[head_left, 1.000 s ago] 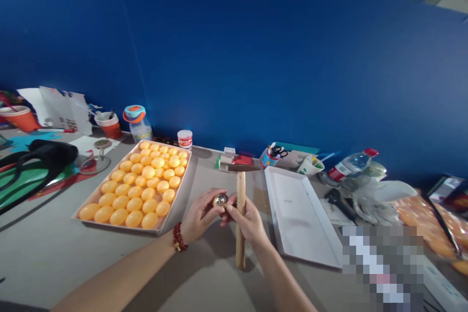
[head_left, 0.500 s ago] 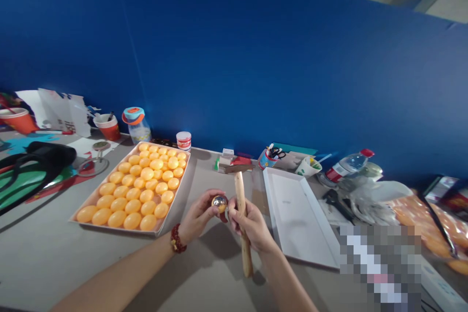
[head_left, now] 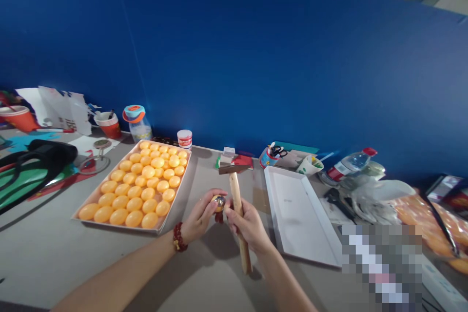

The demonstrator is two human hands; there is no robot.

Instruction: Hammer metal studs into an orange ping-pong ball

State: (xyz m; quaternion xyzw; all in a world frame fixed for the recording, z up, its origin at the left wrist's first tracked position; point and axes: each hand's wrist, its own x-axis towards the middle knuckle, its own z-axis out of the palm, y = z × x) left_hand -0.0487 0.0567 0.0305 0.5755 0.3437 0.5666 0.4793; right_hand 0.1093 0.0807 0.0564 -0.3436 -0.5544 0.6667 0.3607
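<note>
My left hand (head_left: pixel 200 214) has its fingers closed round a small shiny ball (head_left: pixel 219 202), silvery on top and orange-gold at its edge. Something dark red (head_left: pixel 219 217) shows just below the ball. In my right hand (head_left: pixel 252 226) is a hammer (head_left: pixel 236 190) with a pale wooden handle, its dark head up and the handle end towards me. The right fingertips reach the right side of the ball; whether they pinch something there I cannot make out. To the left stands a shallow box (head_left: pixel 161 228) of orange balls (head_left: pixel 147 193).
On the right lies a white tray (head_left: pixel 303 224). Behind it are a pen cup (head_left: pixel 268 156), a white cup (head_left: pixel 309 165) and a plastic bottle (head_left: pixel 349 165). A jar (head_left: pixel 185 139) and a blue-lidded bottle (head_left: pixel 137 124) stand along the blue wall. Black straps (head_left: pixel 40 170) lie far left.
The hammer's head has tipped slightly left. The ball has turned a little in my left fingers, and my right fingertips sit closer to it. The view has shifted very slightly.
</note>
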